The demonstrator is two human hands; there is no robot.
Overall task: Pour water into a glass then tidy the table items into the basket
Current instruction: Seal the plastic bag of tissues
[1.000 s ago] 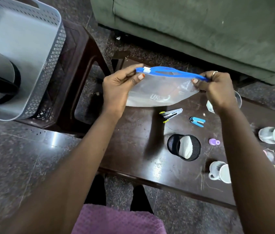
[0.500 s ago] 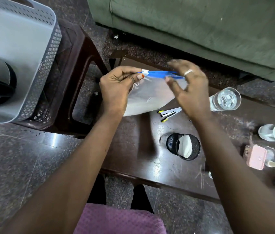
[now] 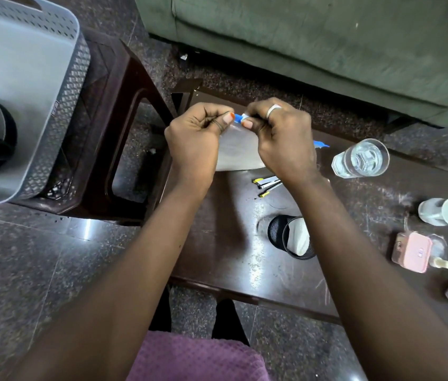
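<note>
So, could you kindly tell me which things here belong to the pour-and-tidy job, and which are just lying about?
Part of the job:
zip pouch, pinched by left hand and right hand
glass of water
basket
stapler
mesh pen cup
white cup
pink case

Just around:
green sofa
brown stool

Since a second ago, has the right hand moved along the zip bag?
Yes. The right hand has slid left along the zip bag, away from the glass of water, and now meets the left hand.
</note>
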